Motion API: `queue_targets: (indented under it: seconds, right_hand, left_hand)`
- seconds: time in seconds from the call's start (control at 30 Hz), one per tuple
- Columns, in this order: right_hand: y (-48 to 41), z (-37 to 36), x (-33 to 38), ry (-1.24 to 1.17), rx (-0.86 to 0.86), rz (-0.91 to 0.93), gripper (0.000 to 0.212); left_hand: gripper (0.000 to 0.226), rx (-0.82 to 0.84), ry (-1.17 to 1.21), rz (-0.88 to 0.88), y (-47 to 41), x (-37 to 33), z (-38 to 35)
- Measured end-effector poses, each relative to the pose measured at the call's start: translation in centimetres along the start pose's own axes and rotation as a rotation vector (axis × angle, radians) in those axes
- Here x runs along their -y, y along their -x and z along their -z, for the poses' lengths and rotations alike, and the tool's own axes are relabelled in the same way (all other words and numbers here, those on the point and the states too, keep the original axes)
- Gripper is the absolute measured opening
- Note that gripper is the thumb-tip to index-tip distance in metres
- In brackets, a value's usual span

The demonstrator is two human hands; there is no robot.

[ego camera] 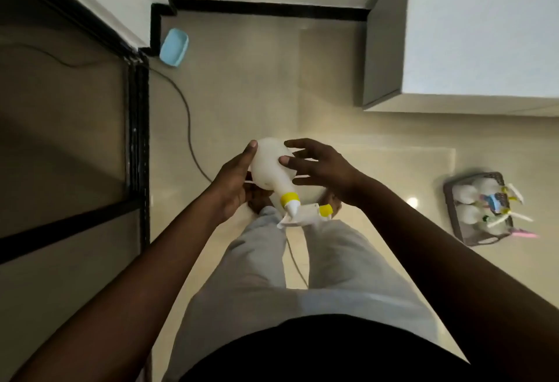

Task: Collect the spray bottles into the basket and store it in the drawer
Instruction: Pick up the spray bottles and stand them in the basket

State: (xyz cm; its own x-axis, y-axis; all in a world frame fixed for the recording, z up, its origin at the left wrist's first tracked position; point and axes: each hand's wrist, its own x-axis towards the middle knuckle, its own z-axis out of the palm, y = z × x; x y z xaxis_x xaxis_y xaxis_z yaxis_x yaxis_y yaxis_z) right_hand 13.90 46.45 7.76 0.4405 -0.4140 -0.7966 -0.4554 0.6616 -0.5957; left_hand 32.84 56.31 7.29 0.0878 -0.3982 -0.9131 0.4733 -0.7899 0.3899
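Note:
I look straight down at my legs and the tiled floor. A white spray bottle [270, 167] with a yellow collar and yellow nozzle is held in front of me, its trigger head pointing toward my body. My left hand [233, 183] grips the bottle's left side, thumb along its base. My right hand [320, 167] has its thumb and fingertips on the bottle's right side, fingers spread. On the floor at the right stands a dark mesh basket [459, 227] holding several white spray bottles with their heads sticking out to the right.
A white cabinet [472, 28] rises at the upper right. A dark-framed glass partition [137, 127] runs along the left. A light-blue dish [174, 47] lies by the wall corner. A dark cable [189, 127] trails across the floor.

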Motion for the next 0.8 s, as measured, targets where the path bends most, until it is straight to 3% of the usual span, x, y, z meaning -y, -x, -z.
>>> queue_targets:
  seconds: [0.13,0.27,0.5,0.8]
  right_hand:
    - [6.0,2.8,-2.4,-0.250,-0.082,0.038,0.055]
    - [10.9,5.3,-4.9,-0.359,-0.189,0.062,0.062]
    - [21.5,13.7,-12.4,-0.563,-0.385,0.180,0.051]
    - [32.2,24.1,-24.9,-0.823,-0.631,0.200,0.055]
  left_hand:
    - [0.069,0.077,-0.058,0.099,3.3,-0.1,-5.1]
    - [0.063,0.144,-0.077,0.158,5.2,1.0,-10.3]
    - [0.053,0.201,-0.315,0.079,8.4,6.3,-24.9]
    - [0.039,0.354,-0.633,-0.010,11.6,16.4,-41.8]
